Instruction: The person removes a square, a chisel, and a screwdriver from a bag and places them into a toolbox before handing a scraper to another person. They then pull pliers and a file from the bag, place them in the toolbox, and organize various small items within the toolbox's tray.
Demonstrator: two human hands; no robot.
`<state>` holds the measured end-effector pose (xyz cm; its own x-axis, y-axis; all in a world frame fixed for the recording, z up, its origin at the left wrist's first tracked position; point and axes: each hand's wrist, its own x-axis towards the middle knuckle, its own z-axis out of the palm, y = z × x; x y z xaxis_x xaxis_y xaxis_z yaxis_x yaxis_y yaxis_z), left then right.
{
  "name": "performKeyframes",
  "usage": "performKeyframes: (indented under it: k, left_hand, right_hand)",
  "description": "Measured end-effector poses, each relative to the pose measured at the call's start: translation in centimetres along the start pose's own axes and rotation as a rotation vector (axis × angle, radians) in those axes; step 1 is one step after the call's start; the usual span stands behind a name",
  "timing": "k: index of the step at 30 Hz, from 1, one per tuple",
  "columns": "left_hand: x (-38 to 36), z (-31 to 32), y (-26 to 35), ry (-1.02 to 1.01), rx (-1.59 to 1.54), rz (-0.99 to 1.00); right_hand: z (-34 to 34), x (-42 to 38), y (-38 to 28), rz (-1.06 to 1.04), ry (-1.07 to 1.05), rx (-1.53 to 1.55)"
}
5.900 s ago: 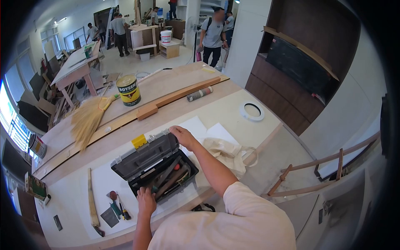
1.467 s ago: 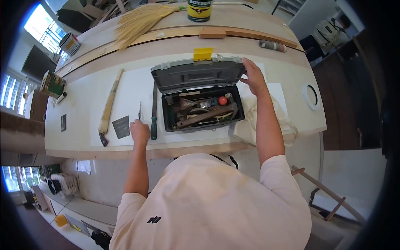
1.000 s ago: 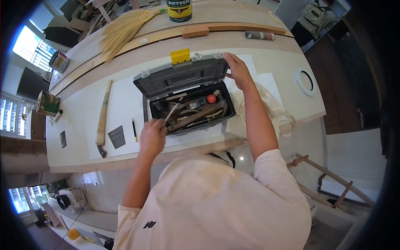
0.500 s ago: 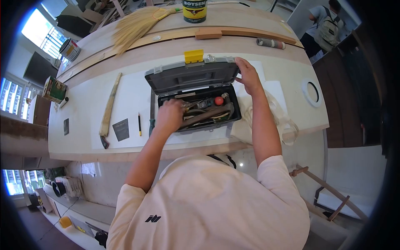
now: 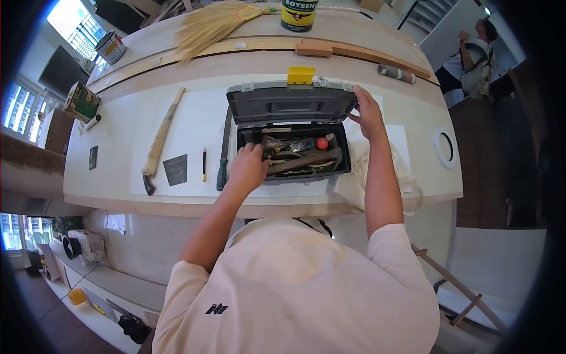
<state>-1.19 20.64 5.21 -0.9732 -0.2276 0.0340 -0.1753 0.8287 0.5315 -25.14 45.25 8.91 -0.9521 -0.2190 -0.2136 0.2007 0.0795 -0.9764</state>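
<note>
A dark toolbox (image 5: 295,176) stands on the table with its grey lid (image 5: 295,106) raised. My right hand (image 5: 369,114) grips the lid's right end, thumb on the near side. At the box's left front corner, my left hand (image 5: 247,167) has its fingers bent inside. A small black-and-yellow item (image 5: 269,153) shows by those fingertips; whatever they hold is hidden. Inside the box lie a hammer (image 5: 306,161), a red round object (image 5: 322,143) and other jumbled tools. Just left of the box is a long tool with a dark green handle (image 5: 221,174).
White sheets hold a handsaw with a wrapped blade (image 5: 162,138), a grey square sheet (image 5: 175,170) and a pencil (image 5: 204,165). A cloth bag (image 5: 354,177) lies right of the box. Behind are wood strips (image 5: 377,54), a broom (image 5: 215,26) and a paint can (image 5: 298,15). A person (image 5: 476,59) stands far right.
The view has shifted, so the table's things sit further right. My left hand has drawn back toward the box's left edge. My right hand still holds the lid. The far person has turned.
</note>
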Motion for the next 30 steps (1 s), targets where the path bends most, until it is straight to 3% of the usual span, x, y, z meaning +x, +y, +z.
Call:
performKeyframes:
  k: [2,11,17,28,30]
  left_hand:
    - [1.5,1.3,0.5,-0.094,0.075,-0.034]
    - [0.5,2.2,1.2,0.003,-0.142,-0.058]
    - [0.1,3.6,-0.1,0.093,-0.149,0.149]
    - [-0.6,2.0,-2.5,0.246,-0.136,0.198]
    - [-0.9,0.0,-6.1,0.376,-0.127,0.025]
  right_hand:
    - [-0.3,0.0,-0.3,0.003,0.0,0.017]
    - [0.0,-0.7,-0.5,-0.001,-0.003,0.038]
    - [-0.2,-0.7,-0.6,-0.018,-0.004,-0.035]
    - [0.2,-0.5,-0.8,0.013,0.01,-0.011]
    - [0.4,-0.8,-1.1,0.02,0.021,0.003]
